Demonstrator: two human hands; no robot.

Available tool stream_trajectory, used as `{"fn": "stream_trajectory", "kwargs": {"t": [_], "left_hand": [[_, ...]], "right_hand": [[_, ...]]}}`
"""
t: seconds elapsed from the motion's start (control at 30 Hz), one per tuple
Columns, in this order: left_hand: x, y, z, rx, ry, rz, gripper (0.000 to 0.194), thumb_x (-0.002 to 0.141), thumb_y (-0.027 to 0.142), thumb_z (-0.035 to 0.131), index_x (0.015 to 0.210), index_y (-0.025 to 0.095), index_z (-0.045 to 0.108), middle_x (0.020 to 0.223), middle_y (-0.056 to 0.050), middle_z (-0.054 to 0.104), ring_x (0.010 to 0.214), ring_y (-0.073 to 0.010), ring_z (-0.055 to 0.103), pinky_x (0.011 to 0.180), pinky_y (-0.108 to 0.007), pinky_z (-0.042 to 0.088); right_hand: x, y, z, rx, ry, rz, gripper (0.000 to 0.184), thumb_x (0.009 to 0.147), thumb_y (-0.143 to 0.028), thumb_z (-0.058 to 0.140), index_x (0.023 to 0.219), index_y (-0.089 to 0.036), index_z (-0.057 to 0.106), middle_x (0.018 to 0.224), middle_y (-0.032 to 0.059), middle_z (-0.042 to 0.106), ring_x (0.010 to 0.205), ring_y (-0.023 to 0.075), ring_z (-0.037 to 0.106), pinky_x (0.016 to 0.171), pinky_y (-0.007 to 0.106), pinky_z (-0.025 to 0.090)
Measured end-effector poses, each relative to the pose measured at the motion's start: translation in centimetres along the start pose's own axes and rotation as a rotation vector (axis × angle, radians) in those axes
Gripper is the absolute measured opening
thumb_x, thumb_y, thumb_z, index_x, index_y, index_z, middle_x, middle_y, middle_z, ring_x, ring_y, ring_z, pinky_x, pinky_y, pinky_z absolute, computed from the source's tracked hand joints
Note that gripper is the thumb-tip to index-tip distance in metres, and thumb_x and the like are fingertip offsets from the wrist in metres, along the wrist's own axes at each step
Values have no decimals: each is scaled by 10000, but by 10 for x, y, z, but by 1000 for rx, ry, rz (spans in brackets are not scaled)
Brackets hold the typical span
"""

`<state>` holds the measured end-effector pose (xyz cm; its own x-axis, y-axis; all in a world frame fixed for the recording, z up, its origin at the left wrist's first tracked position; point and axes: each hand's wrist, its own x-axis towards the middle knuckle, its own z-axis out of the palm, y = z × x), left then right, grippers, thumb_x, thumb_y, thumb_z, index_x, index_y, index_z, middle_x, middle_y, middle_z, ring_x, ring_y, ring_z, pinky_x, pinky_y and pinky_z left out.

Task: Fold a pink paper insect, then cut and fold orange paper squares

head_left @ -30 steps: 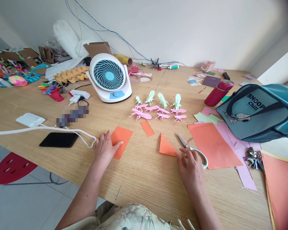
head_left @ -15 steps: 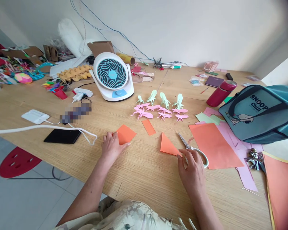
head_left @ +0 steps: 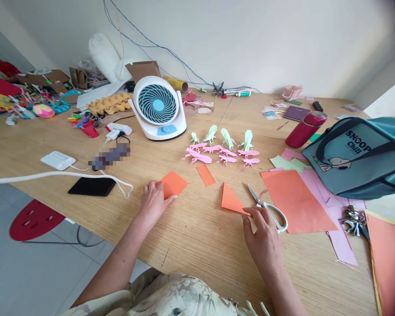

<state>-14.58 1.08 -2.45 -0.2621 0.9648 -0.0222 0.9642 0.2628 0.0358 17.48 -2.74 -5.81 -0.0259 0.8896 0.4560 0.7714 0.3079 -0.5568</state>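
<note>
My left hand (head_left: pixel 153 202) grips the left edge of an orange paper piece (head_left: pixel 175 183) lying on the table, its thumb along the near edge. My right hand (head_left: pixel 261 230) pinches the right tip of a folded orange paper triangle (head_left: pixel 231 199). White-handled scissors (head_left: pixel 270 210) lie partly under my right hand, their slightly parted blades pointing away from me. A small orange strip (head_left: pixel 206 175) rests between the two pieces. Beyond it stand several folded paper insects, pink ones (head_left: pixel 199 156) in front and pale green ones (head_left: pixel 228 139) behind.
To the right are a large orange sheet (head_left: pixel 296 199), pink paper strips (head_left: pixel 342 245), keys (head_left: pixel 353 219), a red bottle (head_left: pixel 306 129) and a teal bag (head_left: pixel 362 153). A fan (head_left: pixel 158 107) stands at the back. On the left lie a black phone (head_left: pixel 92 186) and a white cable (head_left: pixel 52 176).
The view has shifted slightly, so most things sit a little further right. Both hands stay on the same orange papers, with little visible movement.
</note>
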Motion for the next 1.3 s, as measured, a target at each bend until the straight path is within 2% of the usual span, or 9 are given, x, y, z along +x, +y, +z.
{"fn": "stream_trajectory", "kwargs": {"t": [0.13,0.27,0.43,0.6,0.77,0.9,1.07,1.17,1.3], "left_hand": [[4,-1,-2,1,-42,-161,801,743,637,633,1327,106,500,1253,-256,546,1157,-438,490,874,-506,443],[14,-8,-3,-34,-91,-192,803,670,688,657,1221,114,552,1256,-257,548,1209,-468,462,903,-546,428],[21,-15,-2,-191,-153,-149,677,667,603,695,1145,153,530,1182,-196,626,1138,-387,582,854,-425,475],[16,-11,-4,-452,-229,-179,743,639,545,745,1216,159,480,1166,-167,658,1059,-345,645,778,-367,495],[7,-3,-7,-927,-228,-55,613,730,631,635,1133,176,551,1118,-93,667,1003,-259,641,792,-318,489],[4,10,-12,-1235,-339,-19,487,764,615,636,1001,191,599,911,-15,672,816,-183,625,697,-260,465],[6,23,-13,-1314,-630,60,399,733,528,731,895,176,631,826,10,664,684,-138,590,613,-219,416],[10,28,-14,-1342,-627,99,374,737,500,744,854,164,628,834,8,664,718,-137,598,639,-213,419],[13,36,-14,-1505,-584,45,447,711,502,772,957,158,627,944,-33,695,818,-174,638,705,-252,471]], "right_hand": [[0,0,1,17,-12,-12,180,956,-263,490,1051,-237,641,997,74,621,915,232,607,774,383,491],[-1,0,2,32,-41,8,184,961,-272,485,1059,-240,638,1010,79,613,891,227,613,759,384,499],[-1,-2,2,47,-51,15,192,960,-273,475,1062,-247,636,1003,79,609,888,230,615,757,391,504],[0,-7,1,111,-110,-5,185,964,-241,475,1053,-243,637,1000,73,616,904,218,608,762,366,506],[0,-9,2,7,-190,-103,253,960,-229,475,1175,-231,608,1124,102,638,1000,260,596,865,430,478],[-2,-11,9,-149,-292,-147,375,957,-229,474,1329,-236,525,1319,109,615,1144,305,571,928,486,439],[8,-13,24,-307,-322,-135,412,961,-253,471,1367,-190,502,1429,132,548,1273,328,509,986,524,419],[23,-9,31,-367,-318,-119,420,957,-258,483,1366,-168,507,1447,147,530,1320,345,476,1012,539,411],[35,-7,35,-335,-261,-110,480,933,-198,491,1412,-174,457,1458,153,514,1337,347,468,1028,531,421]]}}
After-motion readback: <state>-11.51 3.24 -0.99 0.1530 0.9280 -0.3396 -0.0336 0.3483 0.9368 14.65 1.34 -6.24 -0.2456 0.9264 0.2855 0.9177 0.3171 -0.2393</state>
